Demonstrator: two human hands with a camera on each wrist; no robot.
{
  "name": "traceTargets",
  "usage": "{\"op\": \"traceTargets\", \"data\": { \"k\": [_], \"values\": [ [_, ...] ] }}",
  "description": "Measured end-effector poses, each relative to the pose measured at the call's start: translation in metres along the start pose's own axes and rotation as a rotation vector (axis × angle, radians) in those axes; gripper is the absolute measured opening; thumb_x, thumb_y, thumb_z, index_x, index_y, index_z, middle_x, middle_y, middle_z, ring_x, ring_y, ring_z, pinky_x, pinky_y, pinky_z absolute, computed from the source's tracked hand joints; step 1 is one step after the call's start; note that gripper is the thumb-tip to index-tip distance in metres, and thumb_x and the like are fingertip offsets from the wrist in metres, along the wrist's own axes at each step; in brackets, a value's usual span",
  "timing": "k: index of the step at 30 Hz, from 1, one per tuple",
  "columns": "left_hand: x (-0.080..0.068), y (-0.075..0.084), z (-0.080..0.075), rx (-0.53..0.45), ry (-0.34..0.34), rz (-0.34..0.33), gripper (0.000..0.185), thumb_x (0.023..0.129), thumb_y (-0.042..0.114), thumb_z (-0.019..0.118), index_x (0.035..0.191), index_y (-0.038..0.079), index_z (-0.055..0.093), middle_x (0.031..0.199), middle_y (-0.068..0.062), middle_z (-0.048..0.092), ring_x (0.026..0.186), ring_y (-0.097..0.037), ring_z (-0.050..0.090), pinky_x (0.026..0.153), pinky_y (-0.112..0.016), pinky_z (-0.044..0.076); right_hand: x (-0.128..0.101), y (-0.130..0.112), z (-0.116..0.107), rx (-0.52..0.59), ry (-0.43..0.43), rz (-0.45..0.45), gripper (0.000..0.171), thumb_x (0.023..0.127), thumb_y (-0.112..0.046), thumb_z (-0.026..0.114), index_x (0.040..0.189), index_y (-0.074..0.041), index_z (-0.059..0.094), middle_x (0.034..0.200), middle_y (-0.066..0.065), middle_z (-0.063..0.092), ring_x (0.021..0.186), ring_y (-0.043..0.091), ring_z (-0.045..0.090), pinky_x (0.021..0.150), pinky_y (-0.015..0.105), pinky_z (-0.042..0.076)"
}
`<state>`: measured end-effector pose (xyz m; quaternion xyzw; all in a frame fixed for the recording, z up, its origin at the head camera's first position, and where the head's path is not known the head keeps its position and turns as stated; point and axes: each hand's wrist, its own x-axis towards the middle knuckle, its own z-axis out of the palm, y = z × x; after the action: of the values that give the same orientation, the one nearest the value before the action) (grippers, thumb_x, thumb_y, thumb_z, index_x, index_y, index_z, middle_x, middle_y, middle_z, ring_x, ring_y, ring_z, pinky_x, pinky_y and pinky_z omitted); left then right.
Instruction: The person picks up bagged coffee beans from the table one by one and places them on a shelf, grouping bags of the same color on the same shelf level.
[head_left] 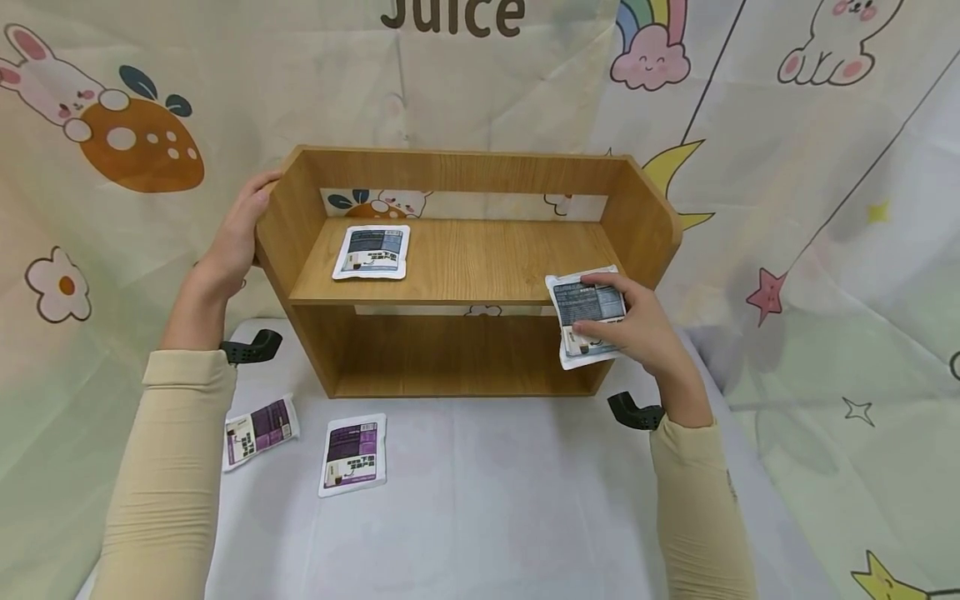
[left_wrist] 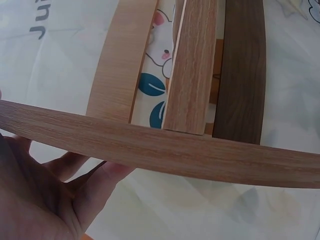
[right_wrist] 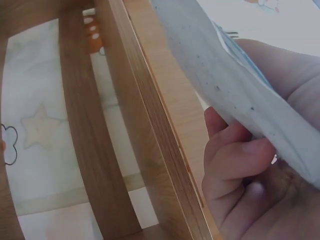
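Note:
A wooden two-tier shelf (head_left: 480,258) stands on the white table. My left hand (head_left: 236,237) grips its left side panel at the top front corner; in the left wrist view my thumb (left_wrist: 100,182) lies under the panel's edge (left_wrist: 165,150). My right hand (head_left: 641,333) pinches a white pouch with a grey-blue label (head_left: 588,312) at the right front end of the upper board. In the right wrist view that pouch (right_wrist: 225,80) is seen edge-on above my curled fingers (right_wrist: 235,165), just beside the shelf (right_wrist: 145,125). A matching pouch (head_left: 371,252) lies flat on the upper board's left part.
Two purple-label pouches (head_left: 258,429) (head_left: 352,454) lie on the table (head_left: 487,500) in front of the shelf's left half. A cartoon-print cloth (head_left: 825,250) hangs behind and at both sides. The shelf's lower compartment (head_left: 450,350) holds nothing.

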<state>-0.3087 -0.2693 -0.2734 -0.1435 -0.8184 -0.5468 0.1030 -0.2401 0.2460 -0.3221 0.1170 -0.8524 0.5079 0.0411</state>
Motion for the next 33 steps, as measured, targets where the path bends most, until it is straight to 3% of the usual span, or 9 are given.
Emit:
{"op": "traceTargets", "data": {
  "k": [18,33],
  "values": [
    [0.000,0.000,-0.001,-0.002,-0.001,-0.011,0.051,0.102,0.047,0.020,0.150,0.033,0.029,0.133,-0.007,0.033,0.101,-0.022,0.041,0.073,-0.045,0.035,0.055,-0.018,-0.008,-0.052,0.031,-0.030,0.065,0.076,-0.025,0.085,0.135,-0.022,0.057,0.137,0.005,0.045,0.109,0.027,0.046,0.079,0.029,0.048],
    [-0.001,0.000,0.000,0.025,0.002,-0.018,0.051,0.101,0.047,0.017,0.150,0.035,0.027,0.133,-0.007,0.032,0.101,-0.021,0.040,0.075,-0.045,0.033,0.102,-0.036,-0.008,-0.051,0.017,0.103,0.067,0.079,-0.032,0.082,0.139,-0.028,0.053,0.151,-0.004,0.033,0.118,0.023,0.041,0.089,0.031,0.047]
  ]
}}
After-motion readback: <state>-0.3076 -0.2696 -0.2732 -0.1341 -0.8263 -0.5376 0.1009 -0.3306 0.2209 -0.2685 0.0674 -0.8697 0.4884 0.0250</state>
